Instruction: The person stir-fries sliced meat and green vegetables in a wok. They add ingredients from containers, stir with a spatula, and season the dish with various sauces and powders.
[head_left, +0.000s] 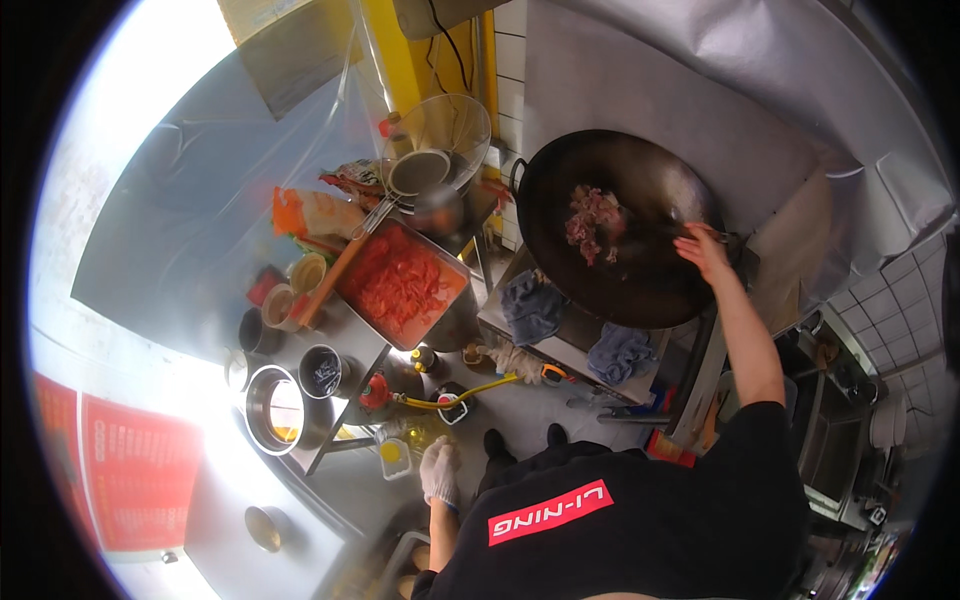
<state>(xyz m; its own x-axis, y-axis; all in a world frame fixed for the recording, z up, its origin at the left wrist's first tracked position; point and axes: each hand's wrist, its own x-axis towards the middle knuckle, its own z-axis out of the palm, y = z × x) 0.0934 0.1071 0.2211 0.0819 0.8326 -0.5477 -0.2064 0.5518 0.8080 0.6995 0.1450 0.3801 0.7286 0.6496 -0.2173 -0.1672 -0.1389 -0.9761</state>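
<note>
My bare right hand (703, 253) is over the right side of a large dark wok (630, 296). A dark utensil handle seems to pass by its fingers, but I cannot tell whether they grip it. Pieces of reddish-brown meat (594, 223) lie in the wok, left of the hand. My left hand (440, 471) wears a white knit glove and hangs low in front of my body. Its fingers are curled, and nothing shows in them. Close by it on the left stands a clear plastic jug with a yellow cap (393, 454).
Blue-grey cloths (531, 306) lie along the stove's front edge. A metal tray (401, 346) of red food in liquid rests on the left table, with strainers (418, 172) behind it. Steel pots (274, 411) stand nearer. A yellow hose (480, 388) runs from a red valve (375, 391).
</note>
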